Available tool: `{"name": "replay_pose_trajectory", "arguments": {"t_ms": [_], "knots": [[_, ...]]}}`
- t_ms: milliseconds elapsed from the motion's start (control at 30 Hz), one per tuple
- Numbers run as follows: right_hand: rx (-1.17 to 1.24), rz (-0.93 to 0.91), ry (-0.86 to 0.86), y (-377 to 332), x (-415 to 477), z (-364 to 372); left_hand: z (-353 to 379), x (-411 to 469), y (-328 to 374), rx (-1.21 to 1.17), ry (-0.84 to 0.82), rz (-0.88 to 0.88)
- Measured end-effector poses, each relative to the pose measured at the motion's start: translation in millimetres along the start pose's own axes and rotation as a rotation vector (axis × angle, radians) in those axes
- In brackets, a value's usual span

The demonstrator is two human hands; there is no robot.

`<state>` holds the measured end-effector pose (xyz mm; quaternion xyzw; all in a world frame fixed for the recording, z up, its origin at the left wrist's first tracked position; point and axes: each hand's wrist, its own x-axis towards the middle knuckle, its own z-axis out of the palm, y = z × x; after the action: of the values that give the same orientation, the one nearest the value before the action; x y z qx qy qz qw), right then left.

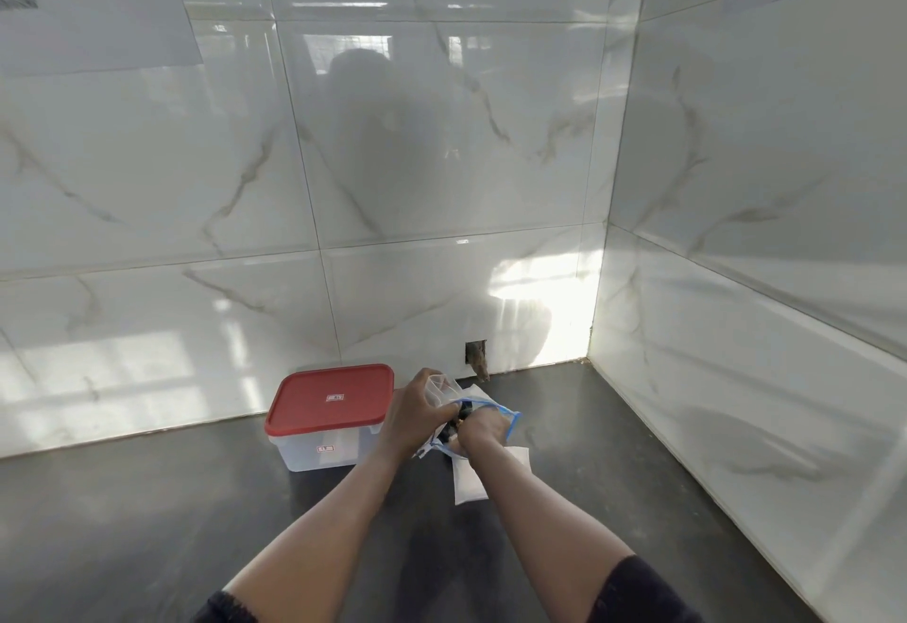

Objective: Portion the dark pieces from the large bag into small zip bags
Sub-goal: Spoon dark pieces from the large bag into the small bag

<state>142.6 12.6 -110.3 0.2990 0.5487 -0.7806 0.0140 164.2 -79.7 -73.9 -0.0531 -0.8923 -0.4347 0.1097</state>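
Observation:
My left hand (414, 409) grips a small clear zip bag (440, 386) by its top, held upright over the dark counter. My right hand (480, 432) reaches into the large clear bag with a blue zip edge (508, 419), fingers curled round dark pieces (461, 414) that show between the two hands. How many pieces it holds is hidden. Both hands are close together, nearly touching.
A clear plastic box with a red lid (330, 406) stands just left of my hands. Flat white small bags (468, 477) lie on the dark counter (196, 500) under my right wrist. Marble-tiled walls (441, 180) close in behind and on the right.

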Motion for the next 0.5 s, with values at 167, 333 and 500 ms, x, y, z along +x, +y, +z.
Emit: {"name": "replay_pose_trajectory", "arguments": {"t_ms": [167, 333, 500], "knots": [[0.219, 0.102, 0.176, -1.7, 6.7, 7.5, -5.4, 5.9, -0.6, -0.028, -0.008, 0.020], [0.181, 0.129, 0.003, 12.2, 33.6, 18.4, -8.3, 8.2, -2.7, -0.040, -0.019, 0.038], [0.184, 0.160, 0.176, 15.6, 47.9, 18.9, -10.0, 10.7, -6.1, -0.067, -0.016, 0.033]]}}
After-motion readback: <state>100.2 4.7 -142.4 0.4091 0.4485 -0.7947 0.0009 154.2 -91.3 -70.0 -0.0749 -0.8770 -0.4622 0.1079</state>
